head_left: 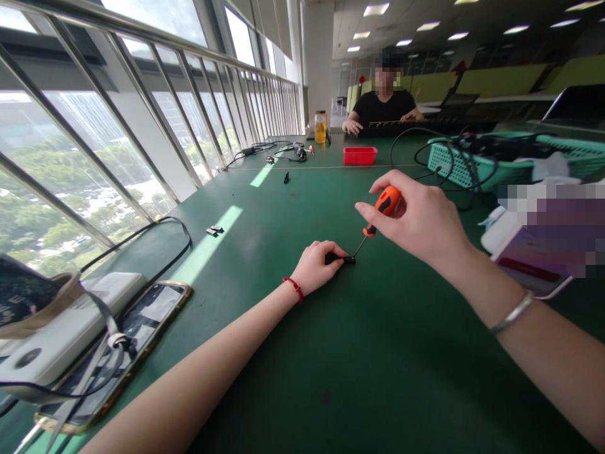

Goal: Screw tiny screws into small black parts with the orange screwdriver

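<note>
My left hand [316, 266] rests on the green table [359, 353], fingers pinched on a small black part [341, 258]. My right hand [418, 217] is wrapped round the orange and black handle of a screwdriver [384, 207]. Its thin shaft slants down to the left and its tip meets the black part. A red cord is on my left wrist and a metal bangle on my right.
A phone [127, 340], a white power bank [61, 334] and a black cable [155, 243] lie at the left edge. A red tray [360, 155], a teal basket [472, 161] full of cables and a yellow jar [320, 128] stand farther back. Another person sits at the far end.
</note>
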### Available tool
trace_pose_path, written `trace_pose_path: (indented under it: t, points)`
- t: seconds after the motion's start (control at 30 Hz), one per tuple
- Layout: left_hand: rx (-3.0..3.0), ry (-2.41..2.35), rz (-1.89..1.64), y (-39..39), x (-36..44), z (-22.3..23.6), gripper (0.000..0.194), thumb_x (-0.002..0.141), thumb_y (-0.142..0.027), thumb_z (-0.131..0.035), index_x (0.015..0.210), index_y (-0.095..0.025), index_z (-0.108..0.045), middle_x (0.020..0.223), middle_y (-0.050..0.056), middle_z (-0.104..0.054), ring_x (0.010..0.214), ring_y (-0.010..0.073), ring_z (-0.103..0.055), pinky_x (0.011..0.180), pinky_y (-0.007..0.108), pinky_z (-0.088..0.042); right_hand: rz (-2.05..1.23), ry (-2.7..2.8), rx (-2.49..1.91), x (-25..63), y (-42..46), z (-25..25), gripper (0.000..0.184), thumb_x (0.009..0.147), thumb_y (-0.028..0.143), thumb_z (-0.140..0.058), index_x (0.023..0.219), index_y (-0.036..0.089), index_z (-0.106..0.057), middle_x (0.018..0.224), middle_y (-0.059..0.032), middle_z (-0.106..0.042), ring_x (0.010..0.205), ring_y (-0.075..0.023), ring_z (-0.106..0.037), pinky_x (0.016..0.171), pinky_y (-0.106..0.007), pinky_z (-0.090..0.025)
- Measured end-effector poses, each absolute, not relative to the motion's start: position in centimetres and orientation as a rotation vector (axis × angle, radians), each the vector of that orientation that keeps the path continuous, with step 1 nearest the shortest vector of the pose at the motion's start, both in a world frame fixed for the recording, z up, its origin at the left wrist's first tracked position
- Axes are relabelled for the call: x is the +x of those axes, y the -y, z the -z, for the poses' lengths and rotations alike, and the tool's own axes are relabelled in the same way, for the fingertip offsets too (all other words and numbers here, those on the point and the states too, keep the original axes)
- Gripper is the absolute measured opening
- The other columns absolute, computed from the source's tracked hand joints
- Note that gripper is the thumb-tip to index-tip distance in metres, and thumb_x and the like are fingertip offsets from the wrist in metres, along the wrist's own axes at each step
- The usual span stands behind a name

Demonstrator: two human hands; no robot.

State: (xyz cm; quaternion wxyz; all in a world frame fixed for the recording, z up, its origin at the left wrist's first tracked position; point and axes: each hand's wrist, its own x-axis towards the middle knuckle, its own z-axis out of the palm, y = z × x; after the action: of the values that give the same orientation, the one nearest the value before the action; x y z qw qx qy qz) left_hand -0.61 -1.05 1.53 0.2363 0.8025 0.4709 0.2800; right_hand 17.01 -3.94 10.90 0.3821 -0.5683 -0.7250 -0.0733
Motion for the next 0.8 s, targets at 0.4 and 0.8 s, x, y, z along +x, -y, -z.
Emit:
trace_pose_path:
  t: [0.4, 0.8]
  points:
    - [2.21, -1.287, -0.763, 0.95, -0.68, -1.43, 0.012, 0.078, -0.019, -0.058, 0.085, -0.019, -0.067, 0.092, 0.002, -0.069, 0.092, 0.0206, -0.057, 0.09, 0.036, -0.045, 0.197, 1.856, -1.523, 17.05, 4.0, -11.16, 0.025, 0.077, 0.047, -0.051, 0.076, 0.024, -0.061, 0.057, -0.0008, -0.057, 0.053, -0.0172, -0.05, 0.049, -0.028, -0.029]
    - [2.205, -1.278, -0.763, 0.88, -0.71, -1.35, 0.012, 0.078, -0.019, -0.058, 0.085, -0.02, -0.067, 0.093, 0.002, -0.069, 0.093, 0.0209, -0.057, 0.091, 0.036, -0.045, 0.133, 1.845, -1.532, 17.12, 3.77, -11.12, 0.031, 0.074, 0.053, -0.054, 0.065, 0.024, -0.06, 0.054, -0.0006, -0.055, 0.053, -0.0165, -0.048, 0.05, -0.028, -0.03]
